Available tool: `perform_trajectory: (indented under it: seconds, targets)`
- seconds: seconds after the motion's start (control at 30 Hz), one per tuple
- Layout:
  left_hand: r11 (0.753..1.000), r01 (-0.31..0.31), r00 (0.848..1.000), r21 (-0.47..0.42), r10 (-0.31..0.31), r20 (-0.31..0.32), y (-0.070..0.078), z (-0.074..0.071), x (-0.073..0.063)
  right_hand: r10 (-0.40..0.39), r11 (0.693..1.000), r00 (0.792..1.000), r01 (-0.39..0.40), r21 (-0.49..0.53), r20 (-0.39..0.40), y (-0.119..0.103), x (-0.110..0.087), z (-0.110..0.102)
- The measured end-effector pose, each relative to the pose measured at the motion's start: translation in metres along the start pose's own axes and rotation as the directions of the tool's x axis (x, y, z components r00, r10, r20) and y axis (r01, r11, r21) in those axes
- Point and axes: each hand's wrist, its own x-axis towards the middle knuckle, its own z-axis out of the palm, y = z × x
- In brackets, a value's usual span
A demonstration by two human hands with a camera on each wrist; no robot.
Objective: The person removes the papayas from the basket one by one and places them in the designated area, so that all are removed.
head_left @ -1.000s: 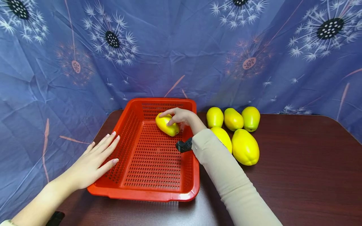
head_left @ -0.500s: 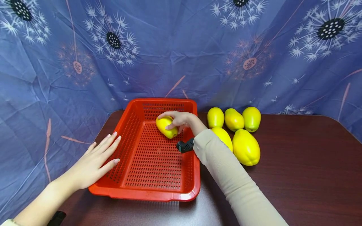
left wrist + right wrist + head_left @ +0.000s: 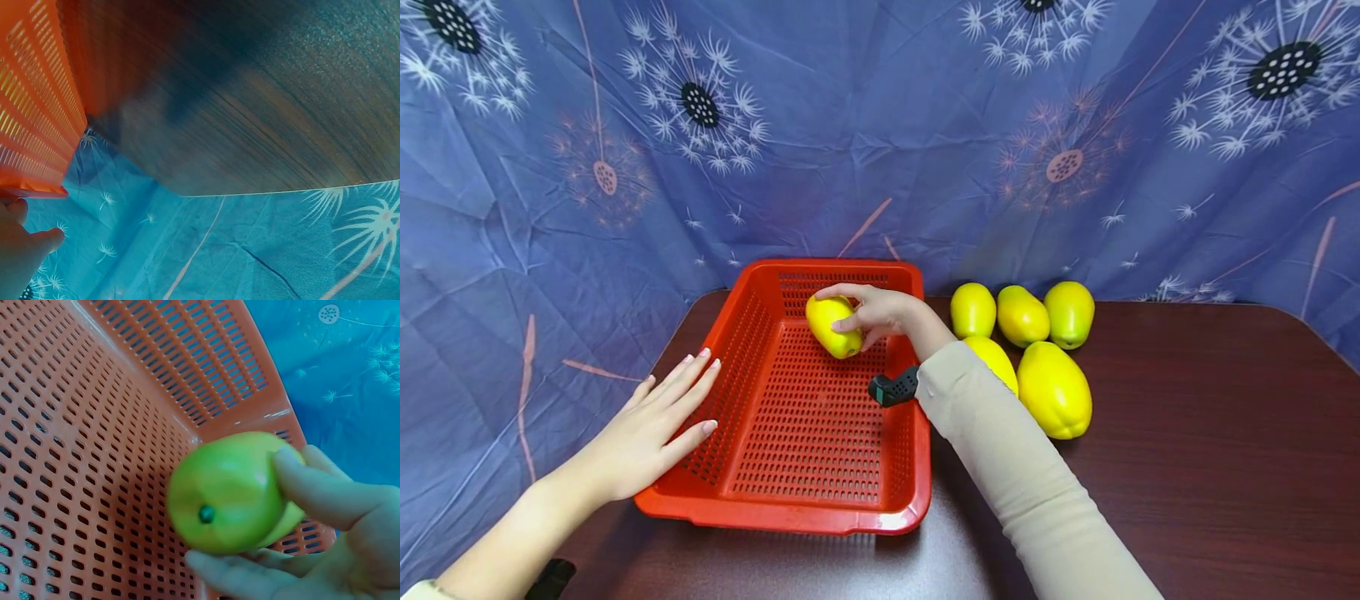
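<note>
A red perforated plastic basket (image 3: 805, 425) stands on the dark wooden table. Inside it, toward the back right, my right hand (image 3: 883, 315) holds a yellow mango (image 3: 827, 325). The right wrist view shows the thumb on one side of the mango (image 3: 219, 494) and fingers beneath, its greenish stem end facing the camera. My left hand (image 3: 643, 433) lies with straight, spread fingers over the basket's left rim. In the left wrist view, only part of the left hand (image 3: 25, 244) shows beside the orange-looking basket wall (image 3: 37, 94).
Right of the basket are several more yellow mangoes (image 3: 973, 310), including a larger yellow fruit (image 3: 1055, 390) in front; my right sleeve (image 3: 1015, 450) partly covers one. The table (image 3: 1210, 417) extends to the right. A blue curtain (image 3: 865, 125) with dandelion prints hangs behind.
My right hand has shifted the mango slightly down, then back up and a little left within the basket, its thumb now further over it. The left hand stays in place.
</note>
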Motion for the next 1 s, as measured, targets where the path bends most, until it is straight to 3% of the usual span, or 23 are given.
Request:
perform_trajectory:
  seconds: [0.43, 1.0]
  targets:
    - [1.000, 0.000, 1.000, 0.003, 0.000, 0.002, 0.000, 0.002, 0.001, -0.029, 0.995, 0.999, 0.031, 0.098, -0.024, -0.027, -0.018, -0.002]
    - [1.000, 0.000, 1.000, 0.006, 0.000, 0.004, 0.002, 0.001, 0.001, -0.114, 0.985, 0.992, 0.119, 0.122, -0.052, -0.046, -0.070, -0.023]
